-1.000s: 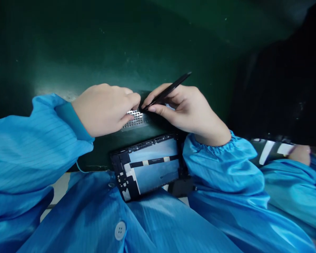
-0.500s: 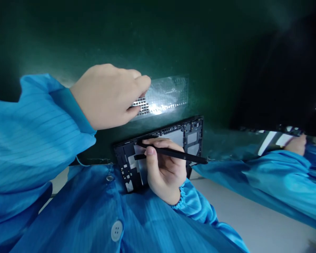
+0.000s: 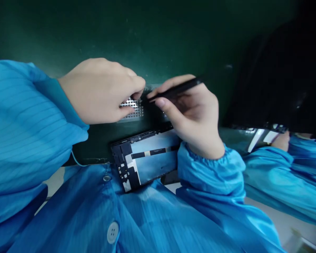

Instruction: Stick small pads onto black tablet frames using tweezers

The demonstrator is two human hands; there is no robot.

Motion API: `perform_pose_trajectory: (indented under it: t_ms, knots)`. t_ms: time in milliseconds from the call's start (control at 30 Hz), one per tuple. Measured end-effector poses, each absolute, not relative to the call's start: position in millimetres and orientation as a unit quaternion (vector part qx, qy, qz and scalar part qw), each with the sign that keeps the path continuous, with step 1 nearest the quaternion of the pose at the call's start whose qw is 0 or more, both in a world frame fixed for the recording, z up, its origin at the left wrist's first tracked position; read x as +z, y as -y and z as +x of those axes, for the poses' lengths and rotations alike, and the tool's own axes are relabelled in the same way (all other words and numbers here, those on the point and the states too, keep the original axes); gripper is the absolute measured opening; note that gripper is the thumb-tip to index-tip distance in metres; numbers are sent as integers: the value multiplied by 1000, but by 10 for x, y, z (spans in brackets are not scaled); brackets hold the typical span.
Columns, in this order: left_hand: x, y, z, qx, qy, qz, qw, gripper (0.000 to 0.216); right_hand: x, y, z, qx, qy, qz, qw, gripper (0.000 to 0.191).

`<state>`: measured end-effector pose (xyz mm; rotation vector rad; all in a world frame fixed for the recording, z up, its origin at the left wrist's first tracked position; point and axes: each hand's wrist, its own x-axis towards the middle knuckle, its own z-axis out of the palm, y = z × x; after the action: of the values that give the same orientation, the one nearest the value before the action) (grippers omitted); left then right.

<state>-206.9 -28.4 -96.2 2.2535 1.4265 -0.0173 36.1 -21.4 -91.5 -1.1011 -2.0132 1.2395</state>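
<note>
My left hand (image 3: 102, 91) is closed, thumb and index finger pinching a clear sheet (image 3: 133, 119) that carries rows of small dark square pads (image 3: 138, 109). Just to the right of it, my right hand (image 3: 195, 109) grips black tweezers (image 3: 179, 89), their tips pointing left at the sheet's pads. Whether a pad sits between the tips is too blurred to tell. Below both hands lies an opened tablet (image 3: 121, 154), its inside facing up, with silvery battery panels and a dark ribbon strip across them. My right wrist and sleeve cover the tablet's right end.
The green work mat (image 3: 94, 31) spreads beneath everything. A large black panel (image 3: 276, 84) stands at the right. Beyond it shows another person's blue sleeve (image 3: 268, 168) and part of a hand (image 3: 281, 141). The tablet's near edge meets my blue smock (image 3: 147, 218).
My right hand has lifted the tweezers off the tablet and moved up and right, over to the clear sheet. My left hand, still pinching the sheet, has shifted slightly left.
</note>
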Motion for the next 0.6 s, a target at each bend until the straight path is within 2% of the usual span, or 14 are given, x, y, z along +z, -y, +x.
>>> perform_pose_trajectory:
  t_ms: [133,233,433,533,600]
  knots:
    - [-980,278,-2066,-22,-510,835,205,38,-1027,-62,367,497,757,-367,213,26]
    - [-971,277,-2063,-35,-503,840,199,47,-1010,-26,382,513,745,-372,207,28]
    - [-925,309,-2084,-3,-517,825,227,31,-923,-83,362,524,722,-411,188,30]
    - [-918,308,-2082,-4,-531,808,256,33,-932,-140,384,536,719,-403,180,30]
    - [-914,304,-2073,-5,-536,800,270,37,-939,-56,423,551,701,-399,213,28]
